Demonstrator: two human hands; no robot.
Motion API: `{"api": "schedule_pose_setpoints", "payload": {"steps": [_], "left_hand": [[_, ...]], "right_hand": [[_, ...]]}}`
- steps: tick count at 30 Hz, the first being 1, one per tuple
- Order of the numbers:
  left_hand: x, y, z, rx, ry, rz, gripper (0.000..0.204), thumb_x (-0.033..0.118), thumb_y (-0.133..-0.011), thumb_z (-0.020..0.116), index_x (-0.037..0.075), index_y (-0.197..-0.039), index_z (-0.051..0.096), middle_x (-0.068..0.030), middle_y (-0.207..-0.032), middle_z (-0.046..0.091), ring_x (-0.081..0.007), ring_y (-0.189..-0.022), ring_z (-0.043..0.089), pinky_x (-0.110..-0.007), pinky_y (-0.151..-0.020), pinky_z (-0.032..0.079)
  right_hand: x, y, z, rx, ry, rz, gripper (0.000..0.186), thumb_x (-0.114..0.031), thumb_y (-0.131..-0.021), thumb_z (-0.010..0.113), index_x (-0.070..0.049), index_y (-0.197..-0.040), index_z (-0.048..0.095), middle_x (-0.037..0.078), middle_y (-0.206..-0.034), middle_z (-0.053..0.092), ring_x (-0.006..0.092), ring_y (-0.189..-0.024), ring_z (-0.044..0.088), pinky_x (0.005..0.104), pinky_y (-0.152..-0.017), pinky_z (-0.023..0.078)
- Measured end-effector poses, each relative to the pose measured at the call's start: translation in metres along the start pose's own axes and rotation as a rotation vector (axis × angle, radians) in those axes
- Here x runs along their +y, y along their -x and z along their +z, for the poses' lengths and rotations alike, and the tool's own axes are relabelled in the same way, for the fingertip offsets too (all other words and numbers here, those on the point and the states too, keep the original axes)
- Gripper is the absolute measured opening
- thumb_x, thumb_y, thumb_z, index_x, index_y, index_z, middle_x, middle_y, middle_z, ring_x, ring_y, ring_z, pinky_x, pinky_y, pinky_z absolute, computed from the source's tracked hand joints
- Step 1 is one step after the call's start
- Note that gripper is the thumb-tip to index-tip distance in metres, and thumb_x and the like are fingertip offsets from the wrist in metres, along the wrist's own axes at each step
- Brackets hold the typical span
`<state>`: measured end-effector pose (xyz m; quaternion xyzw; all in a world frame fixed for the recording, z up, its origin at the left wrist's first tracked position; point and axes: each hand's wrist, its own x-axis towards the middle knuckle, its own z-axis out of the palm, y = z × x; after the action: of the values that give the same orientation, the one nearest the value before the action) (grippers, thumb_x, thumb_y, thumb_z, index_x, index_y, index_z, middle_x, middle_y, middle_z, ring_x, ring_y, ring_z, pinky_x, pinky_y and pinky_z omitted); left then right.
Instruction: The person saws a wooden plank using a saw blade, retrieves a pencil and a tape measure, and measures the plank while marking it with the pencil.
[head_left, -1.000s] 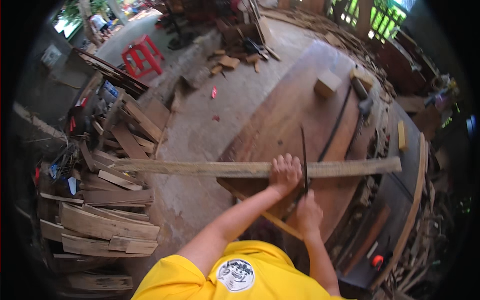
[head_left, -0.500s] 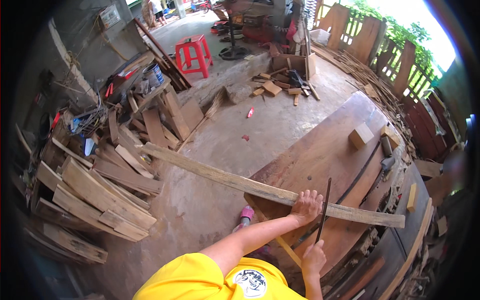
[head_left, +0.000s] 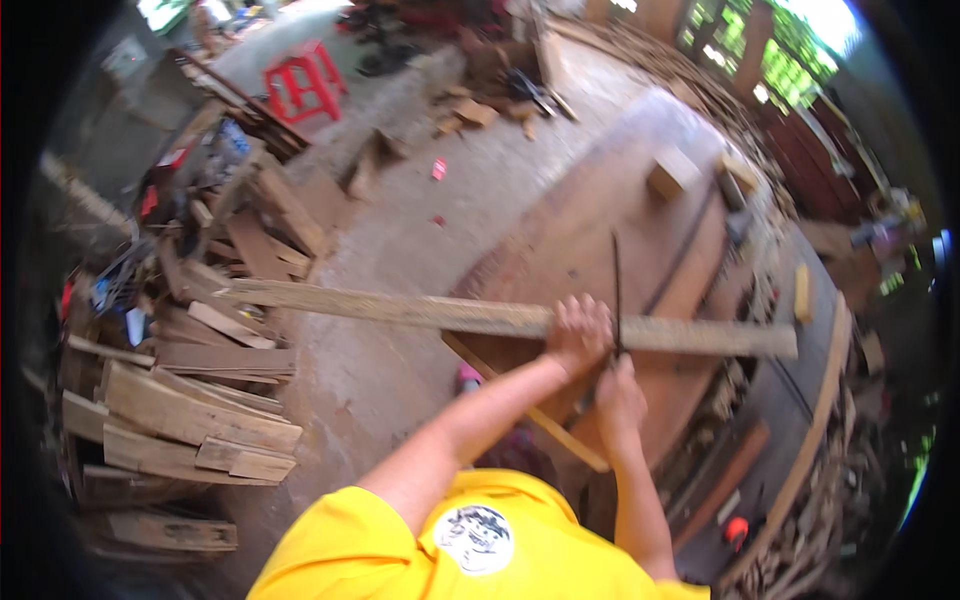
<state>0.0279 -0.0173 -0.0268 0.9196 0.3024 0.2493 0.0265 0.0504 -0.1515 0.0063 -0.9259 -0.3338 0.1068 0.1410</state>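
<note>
A long, rough wooden plank point(head_left: 430, 308) lies crosswise in front of me, its right part over a broad brown wooden board point(head_left: 570, 235). My left hand point(head_left: 580, 335) presses down on the plank, fingers curled over its far edge. Just right of it, my right hand point(head_left: 622, 392) is closed round the near end of a handsaw point(head_left: 617, 280), its handle hidden in the fist. The thin dark blade is seen almost edge-on, pointing away from me across the plank, close beside my left fingers. Whether its edge bites into the wood is too blurred to tell.
Stacked boards and offcuts point(head_left: 190, 410) fill the left side. A red plastic stool point(head_left: 305, 88) stands far left. A square wood block point(head_left: 673, 174) sits on the board's far end. An orange round thing point(head_left: 737, 530) lies at lower right, near a long wooden strip point(head_left: 800, 450).
My view has shifted and turned. The plank now lies more level across it. My right hand and the saw have come nearer my left hand, with the blade more upright in the picture.
</note>
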Motion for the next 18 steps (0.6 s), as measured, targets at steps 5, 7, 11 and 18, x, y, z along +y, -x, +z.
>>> {"api": "schedule_pose_setpoints", "payload": {"steps": [5, 7, 11, 18], "left_hand": [[-0.005, -0.009, 0.008, -0.026, -0.003, -0.005, 0.018, 0.03, -0.088, 0.054, 0.013, -0.086, 0.055, -0.0086, -0.086, 0.054, -0.0264, -0.084, 0.055, -0.043, -0.075, 0.044], [-0.009, -0.008, 0.004, -0.055, -0.001, 0.006, 0.018, 0.031, -0.089, 0.054, 0.012, -0.088, 0.054, -0.0088, -0.089, 0.054, -0.0267, -0.084, 0.055, -0.043, -0.075, 0.043], [0.0, -0.005, 0.003, -0.077, 0.045, 0.04, 0.017, 0.029, -0.089, 0.054, 0.012, -0.088, 0.054, -0.0096, -0.088, 0.054, -0.028, -0.085, 0.054, -0.044, -0.075, 0.043], [-0.004, 0.001, 0.003, -0.045, 0.045, 0.031, 0.016, 0.028, -0.089, 0.054, 0.012, -0.087, 0.053, -0.0099, -0.087, 0.053, -0.029, -0.084, 0.054, -0.044, -0.074, 0.042]], "right_hand": [[0.003, 0.015, 0.0, 0.053, 0.091, -0.03, 0.017, -0.021, -0.095, 0.048, -0.004, -0.098, 0.048, 0.022, -0.066, 0.065, 0.0398, -0.061, 0.067, 0.051, -0.055, 0.054], [0.012, 0.056, 0.009, 0.031, 0.171, 0.001, 0.019, -0.024, -0.092, 0.054, -0.005, -0.095, 0.048, 0.02, -0.063, 0.065, 0.0378, -0.055, 0.066, 0.0496, -0.051, 0.054], [0.007, 0.012, 0.006, 0.032, 0.058, 0.041, 0.02, -0.024, -0.095, 0.049, -0.004, -0.1, 0.047, 0.021, -0.067, 0.065, 0.0406, -0.064, 0.067, 0.0534, -0.059, 0.053], [0.012, 0.038, 0.005, -0.031, 0.063, 0.05, 0.02, -0.024, -0.094, 0.05, -0.005, -0.099, 0.047, 0.021, -0.065, 0.065, 0.0402, -0.065, 0.067, 0.0529, -0.058, 0.053]]}}
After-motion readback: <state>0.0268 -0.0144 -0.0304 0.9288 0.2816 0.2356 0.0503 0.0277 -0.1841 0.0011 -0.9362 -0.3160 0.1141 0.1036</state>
